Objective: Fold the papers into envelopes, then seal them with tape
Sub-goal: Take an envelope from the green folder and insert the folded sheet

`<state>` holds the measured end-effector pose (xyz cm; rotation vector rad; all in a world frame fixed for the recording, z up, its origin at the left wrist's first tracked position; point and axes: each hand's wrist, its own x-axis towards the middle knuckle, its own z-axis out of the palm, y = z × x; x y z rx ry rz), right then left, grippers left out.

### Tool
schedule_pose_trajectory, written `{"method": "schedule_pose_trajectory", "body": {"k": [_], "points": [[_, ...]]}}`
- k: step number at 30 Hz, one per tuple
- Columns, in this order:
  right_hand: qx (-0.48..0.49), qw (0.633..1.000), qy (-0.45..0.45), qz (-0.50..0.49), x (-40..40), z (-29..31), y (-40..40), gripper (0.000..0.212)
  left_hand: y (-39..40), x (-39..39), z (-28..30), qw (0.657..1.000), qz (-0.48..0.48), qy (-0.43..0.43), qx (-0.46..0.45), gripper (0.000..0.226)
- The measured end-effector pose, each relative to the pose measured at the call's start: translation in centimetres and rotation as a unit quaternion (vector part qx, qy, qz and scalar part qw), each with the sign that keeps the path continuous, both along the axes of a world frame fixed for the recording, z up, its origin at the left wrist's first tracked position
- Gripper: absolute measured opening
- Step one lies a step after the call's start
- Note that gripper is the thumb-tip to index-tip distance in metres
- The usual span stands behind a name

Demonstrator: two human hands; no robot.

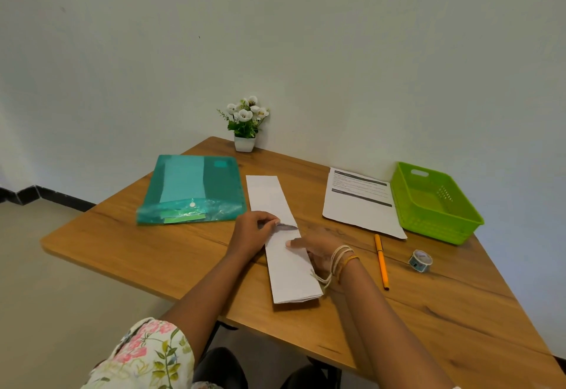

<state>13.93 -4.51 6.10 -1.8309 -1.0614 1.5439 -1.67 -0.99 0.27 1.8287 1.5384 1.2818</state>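
White paper [277, 229] strip runs lengthwise mid-frame, left hand [251, 234] pinching its left edge, right hand [318, 249] pressed flat on it, tape [420, 261] off to the right, nearer that hand.

Hidden, cut off and unreadable parts

The right hand [321, 247] covers part of the folded paper [284, 241], and its palm side cannot be seen. The left hand's fingers [269, 222] are curled at the paper's edge, and the small grey shape beside them is too blurred to identify. Text on the printed sheet [361, 201] and the print on the tape roll [420, 261] are too small to read. The table [153, 250] is cut off at the right and lower edges.
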Motion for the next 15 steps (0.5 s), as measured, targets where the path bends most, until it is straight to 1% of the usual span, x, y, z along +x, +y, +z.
{"method": "schedule_pose_trajectory", "body": {"k": [2, 4, 6, 8, 10, 12, 14, 15], "points": [[0.01, 0.999, -0.035, -0.012, 0.6, -0.1, 0.0, 0.051, -0.1, 0.1, 0.2, 1.0, -0.003, 0.001, -0.005, 0.016], [0.06, 0.994, -0.088, -0.034, 0.9, -0.6, 0.2, 0.042, -0.2, 0.2, 0.3, 1.0, -0.013, -0.01, -0.012, 0.016], [0.093, 0.989, -0.108, -0.044, 0.5, -1.0, 0.3, 0.036, -0.6, 0.5, 0.2, 0.999, -0.03, -0.023, -0.016, 0.015], [0.091, 0.989, -0.116, -0.031, 0.1, -1.2, 0.5, 0.035, -0.9, 0.6, 0.2, 0.998, -0.047, -0.03, -0.013, 0.013], [0.081, 0.993, -0.074, -0.045, 0.0, -1.2, 0.6, 0.033, -1.2, 0.4, 0.4, 0.997, -0.05, -0.053, -0.008, 0.013], [0.054, 0.994, -0.003, -0.094, 0.3, -1.1, 0.3, 0.027, -1.4, 0.3, 0.6, 0.995, -0.04, -0.09, -0.003, 0.02], [0.037, 0.99, 0.066, -0.12, 0.5, -1.0, -0.1, 0.015, -1.3, 0.5, 0.9, 0.988, -0.002, -0.154, -0.003, 0.028], [0.032, 0.987, 0.099, -0.126, 0.5, -1.0, -0.2, 0.012, -1.4, 0.7, 1.1, 0.978, 0.029, -0.208, -0.013, 0.031]]}}
